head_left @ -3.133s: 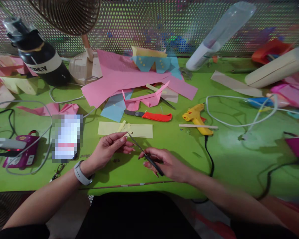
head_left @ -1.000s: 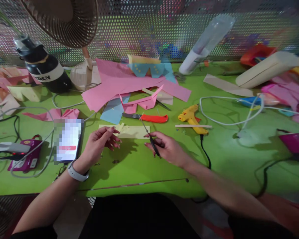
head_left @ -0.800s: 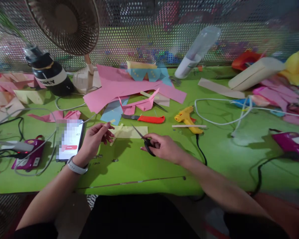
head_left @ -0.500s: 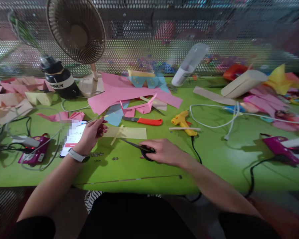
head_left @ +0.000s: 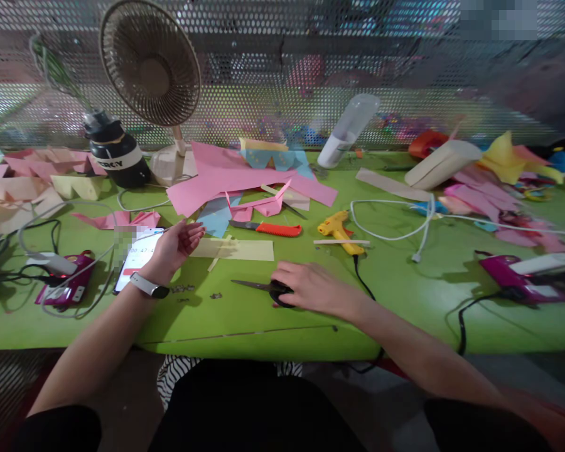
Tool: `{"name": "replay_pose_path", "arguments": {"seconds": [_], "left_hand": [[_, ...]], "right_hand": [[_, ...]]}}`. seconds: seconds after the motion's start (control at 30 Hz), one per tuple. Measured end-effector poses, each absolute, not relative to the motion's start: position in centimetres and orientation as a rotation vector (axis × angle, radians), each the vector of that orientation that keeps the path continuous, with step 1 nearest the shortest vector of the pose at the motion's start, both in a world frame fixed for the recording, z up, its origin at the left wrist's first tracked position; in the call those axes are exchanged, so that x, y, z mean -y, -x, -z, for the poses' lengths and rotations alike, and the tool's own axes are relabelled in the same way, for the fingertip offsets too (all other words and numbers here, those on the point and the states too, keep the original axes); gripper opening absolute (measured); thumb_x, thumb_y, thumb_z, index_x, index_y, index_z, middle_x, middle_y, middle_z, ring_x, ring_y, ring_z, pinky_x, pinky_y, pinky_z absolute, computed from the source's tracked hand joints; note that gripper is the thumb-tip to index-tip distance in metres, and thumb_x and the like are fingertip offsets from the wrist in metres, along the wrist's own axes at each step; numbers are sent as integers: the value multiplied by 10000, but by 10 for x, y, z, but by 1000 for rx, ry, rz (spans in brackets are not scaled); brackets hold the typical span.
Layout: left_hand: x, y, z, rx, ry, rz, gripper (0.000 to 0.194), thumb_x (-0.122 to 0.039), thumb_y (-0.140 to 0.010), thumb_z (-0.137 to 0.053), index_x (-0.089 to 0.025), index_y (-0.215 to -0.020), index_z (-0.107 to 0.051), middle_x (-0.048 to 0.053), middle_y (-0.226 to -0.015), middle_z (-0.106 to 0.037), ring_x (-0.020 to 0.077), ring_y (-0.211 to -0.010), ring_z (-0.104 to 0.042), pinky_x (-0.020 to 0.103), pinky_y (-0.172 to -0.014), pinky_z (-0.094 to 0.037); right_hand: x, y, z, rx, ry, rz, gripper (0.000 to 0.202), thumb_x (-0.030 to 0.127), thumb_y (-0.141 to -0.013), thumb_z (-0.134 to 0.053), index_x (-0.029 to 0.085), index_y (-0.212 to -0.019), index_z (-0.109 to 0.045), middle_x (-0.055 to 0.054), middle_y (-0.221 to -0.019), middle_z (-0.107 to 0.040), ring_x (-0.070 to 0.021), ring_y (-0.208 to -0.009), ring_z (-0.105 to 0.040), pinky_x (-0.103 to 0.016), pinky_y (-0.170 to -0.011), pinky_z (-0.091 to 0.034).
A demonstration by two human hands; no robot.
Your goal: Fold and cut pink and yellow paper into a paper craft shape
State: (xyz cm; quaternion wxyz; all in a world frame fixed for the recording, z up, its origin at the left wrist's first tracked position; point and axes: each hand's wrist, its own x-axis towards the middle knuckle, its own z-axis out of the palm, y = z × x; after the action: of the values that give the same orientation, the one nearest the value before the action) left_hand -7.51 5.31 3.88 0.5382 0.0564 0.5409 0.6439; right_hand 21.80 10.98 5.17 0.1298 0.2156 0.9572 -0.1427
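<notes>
My right hand (head_left: 311, 289) lies flat on the green table (head_left: 405, 295), over the black handles of a pair of scissors (head_left: 254, 285) whose blades point left along the tabletop. My left hand (head_left: 176, 243) hovers just above the table beside a phone (head_left: 134, 257), with a watch on its wrist and the fingers loosely together. Whether they pinch anything is unclear. A pale yellow paper strip (head_left: 240, 249) lies between the two hands, a narrow yellow sliver across its left end.
Behind the strip lie a red-handled utility knife (head_left: 275, 229), pink paper sheets (head_left: 235, 176), a yellow glue gun (head_left: 336, 226) and a wooden stick (head_left: 341, 242). A fan (head_left: 150, 63) and black bottle (head_left: 117, 154) stand back left. Purple glue guns (head_left: 66, 285) (head_left: 518, 276) and cables flank me.
My right hand has lowered the scissors from mid-air to lie flat on the table. My left hand has drawn back left toward the phone. My view has tilted up.
</notes>
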Motion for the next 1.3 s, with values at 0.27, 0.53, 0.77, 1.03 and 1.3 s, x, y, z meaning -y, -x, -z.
{"name": "replay_pose_path", "arguments": {"seconds": [0.27,0.53,0.77,1.03,1.3], "left_hand": [[-51,74,-46,-1207,-136,-1574,335,-155,-1015,-412,-89,-793,-653,-5,-540,-649,46,-411,-592,110,-418,-487],[-47,67,-50,-1174,-190,-1566,318,-169,-1006,-428,-98,-795,-655,-6,-565,-642,43,-438,-586,117,-444,-473],[-41,58,-50,-1177,-281,-1476,232,-177,-968,-493,-96,-870,-686,29,-649,-675,71,-524,-628,146,-484,-480],[-44,56,-38,-1348,-644,-1386,130,-233,-914,-601,-143,-884,-689,72,-772,-725,119,-630,-675,211,-580,-529],[-45,54,-11,-1532,-1247,-1369,156,-289,-850,-662,-184,-965,-661,36,-806,-723,150,-710,-700,240,-651,-555]], "right_hand": [[-122,-220,-47,-2717,-596,587,167,287,-859,-641,191,-985,-589,-49,-972,-662,-184,-791,-592,-268,-610,-303],[-143,-212,-69,-2663,-562,676,242,372,-898,-620,207,-1069,-666,-69,-1041,-687,-196,-850,-622,-273,-651,-374],[-156,-182,-57,-2933,-897,446,161,238,-956,-522,200,-969,-678,-62,-1054,-695,-190,-860,-629,-289,-667,-383],[-177,-184,-51,-2966,-1109,210,160,275,-950,-540,203,-964,-682,-72,-1023,-675,-211,-863,-618,-305,-657,-375],[-189,-199,-43,-2965,-1275,226,180,269,-953,-530,185,-981,-687,-75,-1038,-690,-205,-860,-618,-295,-668,-374]]}}
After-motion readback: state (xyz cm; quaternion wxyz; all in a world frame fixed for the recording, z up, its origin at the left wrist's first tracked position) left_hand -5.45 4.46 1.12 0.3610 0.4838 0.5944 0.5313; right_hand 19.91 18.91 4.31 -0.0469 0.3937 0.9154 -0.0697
